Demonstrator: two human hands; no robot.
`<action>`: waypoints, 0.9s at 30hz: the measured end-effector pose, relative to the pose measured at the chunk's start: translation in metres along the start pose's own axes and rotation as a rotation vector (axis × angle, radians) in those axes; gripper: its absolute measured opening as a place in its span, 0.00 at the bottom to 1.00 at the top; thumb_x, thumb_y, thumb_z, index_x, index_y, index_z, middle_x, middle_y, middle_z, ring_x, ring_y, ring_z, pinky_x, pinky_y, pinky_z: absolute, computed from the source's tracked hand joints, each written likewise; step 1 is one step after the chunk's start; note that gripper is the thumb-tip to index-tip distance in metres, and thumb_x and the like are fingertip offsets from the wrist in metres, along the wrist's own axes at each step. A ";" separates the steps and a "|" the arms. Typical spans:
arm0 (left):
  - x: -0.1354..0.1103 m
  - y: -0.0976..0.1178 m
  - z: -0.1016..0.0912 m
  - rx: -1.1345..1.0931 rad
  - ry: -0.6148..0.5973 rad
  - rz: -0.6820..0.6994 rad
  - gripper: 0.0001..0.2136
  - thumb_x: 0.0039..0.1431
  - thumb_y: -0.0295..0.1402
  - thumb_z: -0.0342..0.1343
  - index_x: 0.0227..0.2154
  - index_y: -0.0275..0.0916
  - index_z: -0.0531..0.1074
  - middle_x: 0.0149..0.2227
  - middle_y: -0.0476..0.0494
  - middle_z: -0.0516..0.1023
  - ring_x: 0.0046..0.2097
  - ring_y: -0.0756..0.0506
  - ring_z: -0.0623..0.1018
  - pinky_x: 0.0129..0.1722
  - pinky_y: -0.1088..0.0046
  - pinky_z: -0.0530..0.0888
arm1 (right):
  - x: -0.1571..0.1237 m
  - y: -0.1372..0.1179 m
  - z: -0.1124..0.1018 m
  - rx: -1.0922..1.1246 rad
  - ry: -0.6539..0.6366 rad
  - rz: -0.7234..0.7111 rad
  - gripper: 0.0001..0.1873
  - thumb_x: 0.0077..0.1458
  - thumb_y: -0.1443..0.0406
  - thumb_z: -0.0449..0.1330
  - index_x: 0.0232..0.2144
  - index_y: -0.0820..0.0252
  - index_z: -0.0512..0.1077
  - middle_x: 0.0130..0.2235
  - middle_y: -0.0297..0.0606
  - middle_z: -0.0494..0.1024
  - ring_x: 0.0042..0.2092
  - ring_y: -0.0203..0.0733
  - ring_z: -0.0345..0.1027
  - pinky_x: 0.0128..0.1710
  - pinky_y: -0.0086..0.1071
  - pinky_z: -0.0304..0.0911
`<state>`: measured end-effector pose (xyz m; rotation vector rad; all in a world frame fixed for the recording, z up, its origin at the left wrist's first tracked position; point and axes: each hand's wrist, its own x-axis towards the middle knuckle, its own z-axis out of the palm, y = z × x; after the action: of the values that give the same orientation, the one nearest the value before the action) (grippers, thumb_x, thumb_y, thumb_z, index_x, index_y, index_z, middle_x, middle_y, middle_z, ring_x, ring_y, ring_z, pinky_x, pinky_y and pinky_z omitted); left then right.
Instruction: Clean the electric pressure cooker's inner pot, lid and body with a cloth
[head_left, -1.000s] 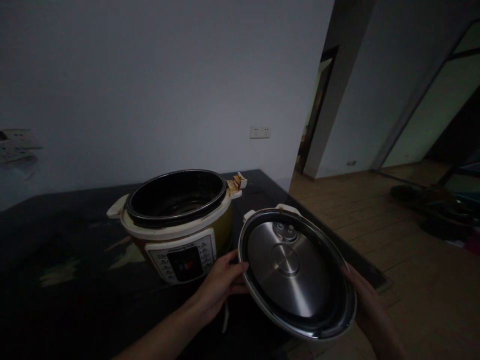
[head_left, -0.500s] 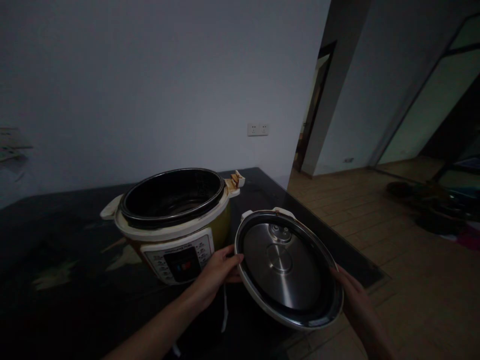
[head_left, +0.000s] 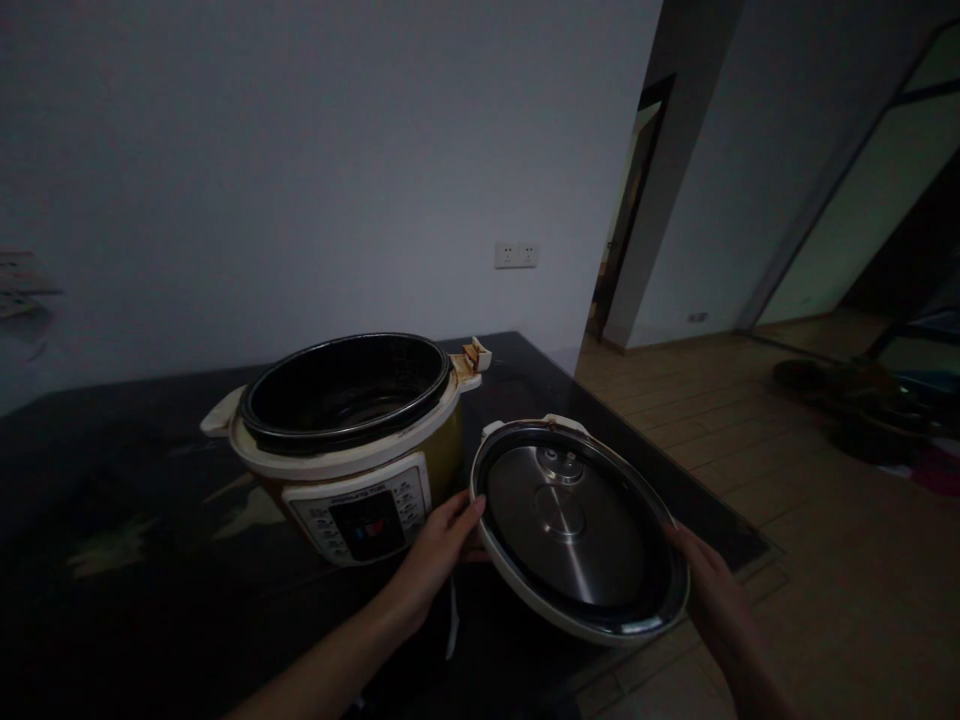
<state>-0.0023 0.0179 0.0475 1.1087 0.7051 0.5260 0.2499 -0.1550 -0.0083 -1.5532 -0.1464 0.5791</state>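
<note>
Between my two hands is the round pressure cooker lid, its steel inner face turned up toward me and a dark seal running round the edge. My left hand grips its left rim, the thumb on top and other fingers beneath. On the opposite rim, my right hand is closed, its fingers partly hidden under the lid. To the left stands the electric pressure cooker with a white button panel on its front. Its dark inner pot sits inside, uncovered. A brown-stained hinge bracket sticks out at its right.
The cooker rests on a dark glossy table against a pale wall. A white cord hangs below the lid's left side. On the wall is a double socket. Tiled floor lies right of the table, with dark clutter farther off.
The lid's near edge has risen slightly, with both hands still on its rim. The cooker stays where it was.
</note>
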 end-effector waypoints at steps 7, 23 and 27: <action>0.003 -0.003 -0.003 0.011 -0.017 0.005 0.23 0.58 0.45 0.57 0.52 0.35 0.70 0.46 0.36 0.79 0.43 0.42 0.79 0.43 0.63 0.75 | -0.002 -0.006 0.002 -0.065 0.036 -0.034 0.22 0.43 0.51 0.63 0.37 0.58 0.78 0.46 0.39 0.80 0.56 0.56 0.67 0.54 0.44 0.64; -0.001 -0.005 -0.006 -0.190 -0.113 -0.064 0.15 0.61 0.41 0.55 0.47 0.39 0.71 0.49 0.39 0.76 0.52 0.40 0.75 0.47 0.60 0.74 | 0.002 -0.006 0.003 -0.220 0.069 -0.109 0.27 0.50 0.45 0.56 0.44 0.53 0.77 0.56 0.38 0.74 0.63 0.53 0.58 0.62 0.42 0.54; -0.002 -0.007 -0.009 -0.238 -0.144 -0.065 0.14 0.61 0.39 0.56 0.46 0.39 0.72 0.49 0.39 0.76 0.53 0.40 0.73 0.49 0.60 0.73 | 0.000 -0.008 0.004 -0.193 -0.029 -0.041 0.30 0.50 0.41 0.54 0.46 0.52 0.77 0.53 0.40 0.76 0.61 0.54 0.62 0.57 0.43 0.62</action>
<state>-0.0097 0.0197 0.0389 0.8884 0.5359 0.4565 0.2503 -0.1512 -0.0004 -1.7252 -0.2619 0.5678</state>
